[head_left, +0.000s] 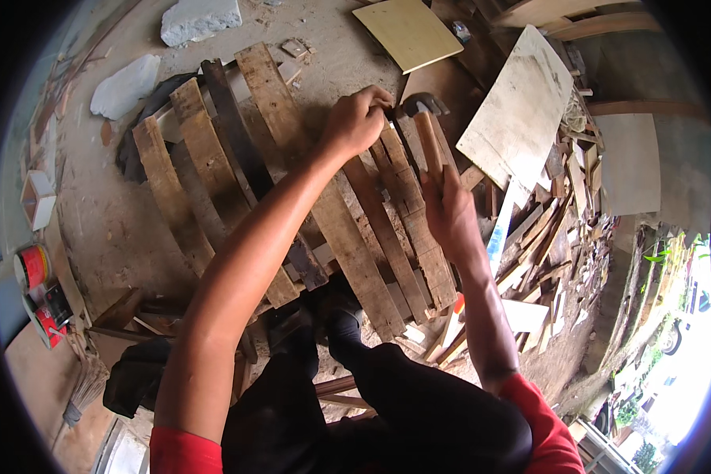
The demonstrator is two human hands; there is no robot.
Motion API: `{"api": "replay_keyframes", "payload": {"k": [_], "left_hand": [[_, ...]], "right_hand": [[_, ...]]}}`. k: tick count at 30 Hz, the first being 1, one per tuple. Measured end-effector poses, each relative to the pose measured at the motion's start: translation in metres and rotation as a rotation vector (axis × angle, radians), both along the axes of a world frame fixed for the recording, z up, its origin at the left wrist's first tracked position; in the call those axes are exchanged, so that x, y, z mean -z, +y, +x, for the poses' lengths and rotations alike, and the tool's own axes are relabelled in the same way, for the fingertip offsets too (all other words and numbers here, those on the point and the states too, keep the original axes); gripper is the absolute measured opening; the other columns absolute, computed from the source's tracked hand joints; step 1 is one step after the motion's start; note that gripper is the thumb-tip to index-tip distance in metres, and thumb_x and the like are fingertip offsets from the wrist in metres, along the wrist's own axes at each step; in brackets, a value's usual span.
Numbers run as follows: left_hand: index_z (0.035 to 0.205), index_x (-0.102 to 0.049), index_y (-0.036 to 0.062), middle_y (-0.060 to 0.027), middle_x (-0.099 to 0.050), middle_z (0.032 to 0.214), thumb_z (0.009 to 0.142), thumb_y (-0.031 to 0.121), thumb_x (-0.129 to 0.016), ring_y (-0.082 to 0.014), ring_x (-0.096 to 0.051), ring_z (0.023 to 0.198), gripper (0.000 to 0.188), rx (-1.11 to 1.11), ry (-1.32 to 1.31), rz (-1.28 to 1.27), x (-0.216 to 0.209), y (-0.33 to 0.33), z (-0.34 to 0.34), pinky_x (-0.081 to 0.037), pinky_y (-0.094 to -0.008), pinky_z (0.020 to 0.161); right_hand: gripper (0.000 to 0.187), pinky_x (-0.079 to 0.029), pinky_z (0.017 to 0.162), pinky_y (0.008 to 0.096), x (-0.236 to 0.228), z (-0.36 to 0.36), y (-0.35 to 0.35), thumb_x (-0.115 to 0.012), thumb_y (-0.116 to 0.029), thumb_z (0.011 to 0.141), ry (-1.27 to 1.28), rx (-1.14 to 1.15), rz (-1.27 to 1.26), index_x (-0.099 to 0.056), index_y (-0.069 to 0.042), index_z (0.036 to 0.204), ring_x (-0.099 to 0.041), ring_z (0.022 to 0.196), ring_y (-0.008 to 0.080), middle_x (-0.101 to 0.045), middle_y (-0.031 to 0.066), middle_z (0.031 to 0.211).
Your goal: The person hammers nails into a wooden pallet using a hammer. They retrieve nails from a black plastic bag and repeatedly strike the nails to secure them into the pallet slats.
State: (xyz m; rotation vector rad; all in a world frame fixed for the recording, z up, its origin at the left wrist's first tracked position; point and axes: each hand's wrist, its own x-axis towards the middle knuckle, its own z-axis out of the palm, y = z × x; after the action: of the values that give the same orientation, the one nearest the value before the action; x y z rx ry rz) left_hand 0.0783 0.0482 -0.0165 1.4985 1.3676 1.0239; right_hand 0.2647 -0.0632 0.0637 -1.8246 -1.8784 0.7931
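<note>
A pallet of worn wooden planks (361, 254) lies across the ground in front of my feet, with gaps between its slats. My right hand (450, 207) is wrapped round the wooden handle of a claw hammer (429, 138). The hammer's dark metal head is over the far right end of the pallet. Beside it, my left hand (355, 120) is closed at the far ends of the slats, its fingertips pinched together near the hammer head. Whatever those fingers pinch is too small or hidden to make out.
Scrap wood (541, 245) is heaped to the right, below a leaning white board (517, 103). A yellowish panel (408, 35) lies at the far side. Pale slabs (125, 87) rest at the far left. Red cans (33, 267) and a dark bundle (137, 378) are at the left.
</note>
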Motion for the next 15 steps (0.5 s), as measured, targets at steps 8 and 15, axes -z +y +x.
{"api": "replay_keyframes", "payload": {"k": [8, 15], "left_hand": [[0.113, -0.064, 0.0013, -0.0172, -0.072, 0.108, 0.090, 0.010, -0.043, -0.0282, -0.069, 0.103, 0.032, 0.039, 0.042, -0.024, -0.003, 0.001, 0.004, -0.053, -0.0373, 0.089], [0.111, -0.066, 0.0034, -0.0142, -0.073, 0.107, 0.091, 0.014, -0.044, -0.0262, -0.069, 0.096, 0.031, 0.000, -0.015, 0.036, -0.002, 0.005, 0.000, -0.053, -0.0359, 0.083]], "right_hand": [[0.024, -0.037, 0.044, 0.0346, 0.011, 0.003, 0.000, -0.050, -0.025, 0.104, 0.035, 0.001, 0.088, -0.050, -0.001, 0.098, -0.045, 0.049, 0.0113, -0.054, 0.0064, 0.061], [0.020, -0.040, 0.044, 0.0380, 0.001, -0.010, -0.005, -0.050, -0.019, 0.104, 0.107, 0.047, 0.054, -0.049, 0.001, 0.103, -0.054, 0.050, 0.0151, -0.060, 0.0132, 0.063]]}}
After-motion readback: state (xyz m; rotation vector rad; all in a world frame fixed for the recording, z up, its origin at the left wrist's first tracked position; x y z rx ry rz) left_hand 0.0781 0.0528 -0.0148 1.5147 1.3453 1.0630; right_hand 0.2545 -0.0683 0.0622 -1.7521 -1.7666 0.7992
